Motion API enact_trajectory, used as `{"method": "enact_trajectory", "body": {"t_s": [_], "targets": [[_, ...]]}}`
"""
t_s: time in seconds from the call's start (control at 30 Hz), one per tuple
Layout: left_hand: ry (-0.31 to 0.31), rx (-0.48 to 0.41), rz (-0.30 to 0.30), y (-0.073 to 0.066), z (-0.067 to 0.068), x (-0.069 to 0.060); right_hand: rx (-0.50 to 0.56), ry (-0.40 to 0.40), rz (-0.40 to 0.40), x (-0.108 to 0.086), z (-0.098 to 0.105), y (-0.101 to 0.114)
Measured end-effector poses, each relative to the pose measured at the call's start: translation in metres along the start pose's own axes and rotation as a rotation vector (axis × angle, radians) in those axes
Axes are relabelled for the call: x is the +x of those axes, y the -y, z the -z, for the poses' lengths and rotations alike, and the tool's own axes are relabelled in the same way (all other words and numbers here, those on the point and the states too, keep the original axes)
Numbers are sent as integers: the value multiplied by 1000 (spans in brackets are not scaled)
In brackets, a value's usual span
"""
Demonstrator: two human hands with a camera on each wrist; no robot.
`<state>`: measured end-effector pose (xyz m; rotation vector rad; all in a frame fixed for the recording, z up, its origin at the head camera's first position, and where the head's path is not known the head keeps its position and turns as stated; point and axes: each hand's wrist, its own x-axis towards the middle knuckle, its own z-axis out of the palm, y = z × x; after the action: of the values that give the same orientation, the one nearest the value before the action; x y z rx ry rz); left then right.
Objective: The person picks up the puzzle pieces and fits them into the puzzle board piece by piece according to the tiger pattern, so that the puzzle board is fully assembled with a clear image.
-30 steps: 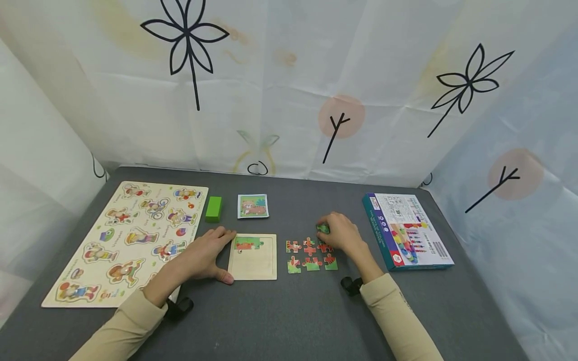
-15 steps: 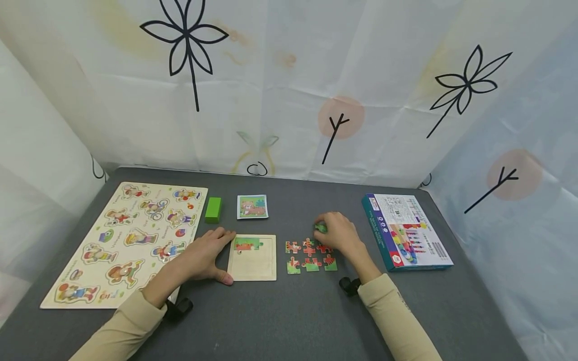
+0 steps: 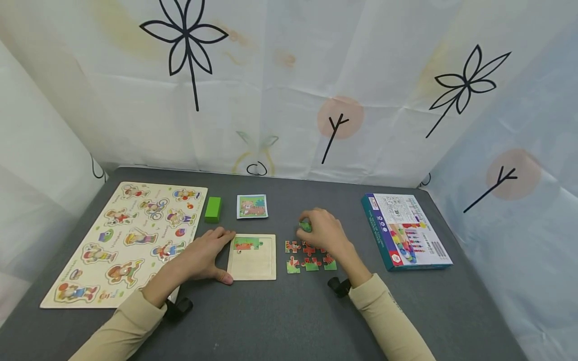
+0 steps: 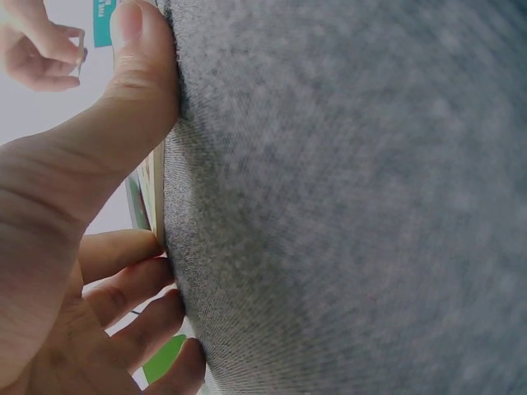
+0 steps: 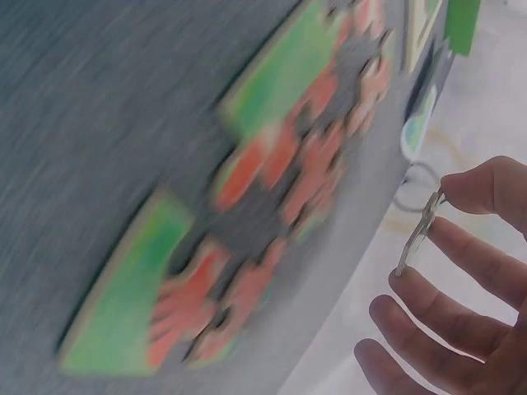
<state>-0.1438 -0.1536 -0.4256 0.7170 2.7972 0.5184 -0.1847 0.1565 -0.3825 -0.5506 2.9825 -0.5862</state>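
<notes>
A green jigsaw puzzle piece (image 3: 306, 227) is pinched between the thumb and fingers of my right hand (image 3: 322, 231), raised over the loose pieces. In the right wrist view the same puzzle piece (image 5: 420, 230) appears edge-on. Several red and green puzzle pieces (image 3: 311, 265) lie in rows below that hand, some partly hidden by it. My left hand (image 3: 207, 255) rests on the table with spread fingers, touching the left edge of a square wooden puzzle tray (image 3: 257, 268). Joined pieces (image 3: 246, 243) sit in the tray's upper left part.
Above the tray lies a small picture card (image 3: 252, 206), beside a green block (image 3: 213, 209). A large board with printed figures (image 3: 135, 220) covers the table's left side, partly under my left forearm. A flat box (image 3: 411, 235) lies at the right.
My right hand has moved left, carrying the puzzle piece from above the right column of loose pieces towards the tray. My left hand stays at the tray's edge.
</notes>
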Motion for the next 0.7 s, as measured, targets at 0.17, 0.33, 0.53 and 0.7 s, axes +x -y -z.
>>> {"method": "enact_trajectory", "body": {"t_s": [0.17, 0.33, 0.53, 0.7], "targets": [[-2, -1, 1, 1, -1, 0, -11, -3, 47, 0, -4, 17], [-4, -3, 2, 2, -1, 1, -10, 5, 89, 3, -12, 34], [-6, 1, 0, 2, -1, 1, -23, 42, 124, 8, -26, 51], [-5, -3, -3, 3, -2, 1, -48, 91, 124, 13, -37, 63]]}}
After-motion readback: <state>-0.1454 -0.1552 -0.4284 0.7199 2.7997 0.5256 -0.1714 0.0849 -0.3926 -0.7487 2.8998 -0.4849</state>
